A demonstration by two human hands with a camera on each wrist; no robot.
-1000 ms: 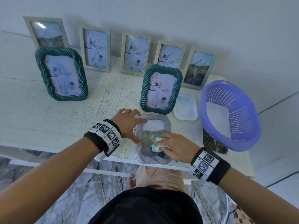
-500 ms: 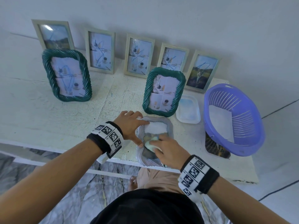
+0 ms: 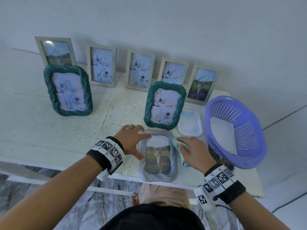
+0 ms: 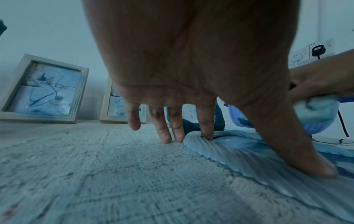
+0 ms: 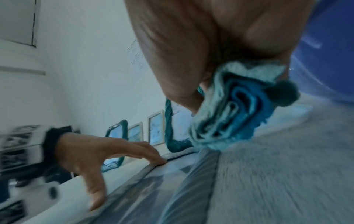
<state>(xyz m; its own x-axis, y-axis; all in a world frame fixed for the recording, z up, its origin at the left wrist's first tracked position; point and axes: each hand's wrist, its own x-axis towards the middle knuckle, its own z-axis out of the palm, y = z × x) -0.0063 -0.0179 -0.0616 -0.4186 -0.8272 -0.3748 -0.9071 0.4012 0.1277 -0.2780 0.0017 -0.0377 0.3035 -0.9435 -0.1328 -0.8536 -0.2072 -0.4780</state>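
A pale grey rope-pattern picture frame point(image 3: 157, 177) with a cat photo lies flat at the table's front edge. My left hand point(image 3: 132, 141) steadies it with straight, spread fingers: the thumb presses the left rim and the index fingertip presses the top rim point(image 4: 207, 136). My right hand point(image 3: 195, 153) grips a bunched light-teal cloth point(image 3: 176, 141) just off the frame's right rim, on the tabletop. In the right wrist view, the folded cloth point(image 5: 233, 112) sticks out below the curled fingers, with the frame point(image 5: 153, 189) to its left. The frame's glass is uncovered.
Two green rope frames point(image 3: 68, 90) point(image 3: 165, 105) stand upright behind. Several pale wooden frames point(image 3: 102, 65) lean on the wall. A clear plastic tray point(image 3: 190, 122) and a purple slotted basket point(image 3: 235, 131) holding a white sheet sit at the right. The table edge point(image 3: 66, 166) is close.
My right hand has carried the cloth off the frame's glass to its right side, uncovering the cat photo. My left hand has kept its place on the frame.
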